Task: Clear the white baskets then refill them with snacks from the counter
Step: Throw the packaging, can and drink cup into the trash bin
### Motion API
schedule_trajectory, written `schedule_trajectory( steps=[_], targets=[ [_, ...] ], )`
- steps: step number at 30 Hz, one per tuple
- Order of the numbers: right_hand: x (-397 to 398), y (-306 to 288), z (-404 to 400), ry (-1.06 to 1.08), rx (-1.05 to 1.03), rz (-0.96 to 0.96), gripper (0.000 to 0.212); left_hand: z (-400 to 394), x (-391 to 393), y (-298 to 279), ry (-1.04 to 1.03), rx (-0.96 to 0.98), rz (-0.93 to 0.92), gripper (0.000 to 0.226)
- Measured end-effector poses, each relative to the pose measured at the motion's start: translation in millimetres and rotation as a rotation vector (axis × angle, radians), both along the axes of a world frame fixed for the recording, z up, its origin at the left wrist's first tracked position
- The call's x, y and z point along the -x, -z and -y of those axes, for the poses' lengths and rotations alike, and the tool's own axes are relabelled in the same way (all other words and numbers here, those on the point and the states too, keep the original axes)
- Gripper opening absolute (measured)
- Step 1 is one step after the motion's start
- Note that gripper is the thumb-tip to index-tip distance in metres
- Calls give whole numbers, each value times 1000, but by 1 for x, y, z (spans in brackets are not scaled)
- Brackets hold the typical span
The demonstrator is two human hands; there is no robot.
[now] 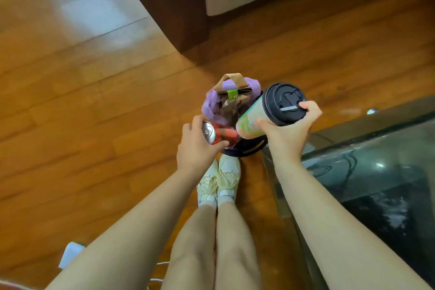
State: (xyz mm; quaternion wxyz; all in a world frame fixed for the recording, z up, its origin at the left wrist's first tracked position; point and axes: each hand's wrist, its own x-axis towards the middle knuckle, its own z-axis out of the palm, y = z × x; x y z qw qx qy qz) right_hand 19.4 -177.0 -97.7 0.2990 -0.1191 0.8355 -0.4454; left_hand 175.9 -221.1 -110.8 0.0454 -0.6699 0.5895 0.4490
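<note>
My left hand (196,146) grips a red drinks can (220,135), held on its side over the near rim of a small dark bin (249,149) on the floor. My right hand (288,130) holds a tall pale paper cup (253,120) with a black lid, tilted above the same bin. The bin has a purple liner (211,105) and holds a crumpled brown paper bag (233,95) with a green sticker. No white basket is in view.
A dark glass table (376,167) fills the right side, its corner close to the bin. A dark wooden sofa base (169,4) with a beige cushion stands at the back. My feet in white shoes (220,181) are right behind the bin on the wooden floor.
</note>
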Motion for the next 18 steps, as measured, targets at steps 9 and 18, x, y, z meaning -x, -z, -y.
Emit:
schedule_trajectory(
  steps=[9, 18],
  targets=[
    [-5, 70, 15, 18, -40, 6, 105, 4, 19, 60, -215, -182, -136, 58],
    [-15, 86, 23, 42, -90, 7, 99, 13, 22, 69, -223, -93, -49, 58]
  ],
)
